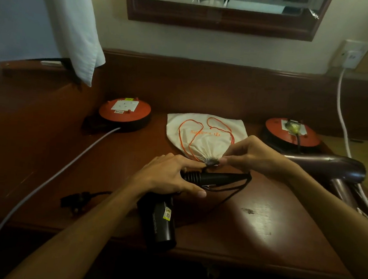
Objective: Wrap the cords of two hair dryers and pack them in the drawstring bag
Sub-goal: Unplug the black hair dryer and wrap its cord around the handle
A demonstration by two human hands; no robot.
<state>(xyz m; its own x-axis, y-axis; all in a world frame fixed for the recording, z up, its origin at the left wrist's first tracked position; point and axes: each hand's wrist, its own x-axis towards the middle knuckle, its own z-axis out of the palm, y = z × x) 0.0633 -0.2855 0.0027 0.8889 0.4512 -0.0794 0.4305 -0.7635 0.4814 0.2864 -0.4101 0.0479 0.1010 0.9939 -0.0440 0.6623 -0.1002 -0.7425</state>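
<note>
fingers (223, 161) pinching cord (229, 189), left hand (171, 175) gripping hair dryer (162, 220)

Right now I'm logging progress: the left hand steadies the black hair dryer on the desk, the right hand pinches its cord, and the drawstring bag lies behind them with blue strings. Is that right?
Not quite: the strings are orange, not blue, as the head view shows. The rest holds: the left hand steadies the black hair dryer on the desk, the right hand pinches its cord, and the drawstring bag lies behind them.
</note>
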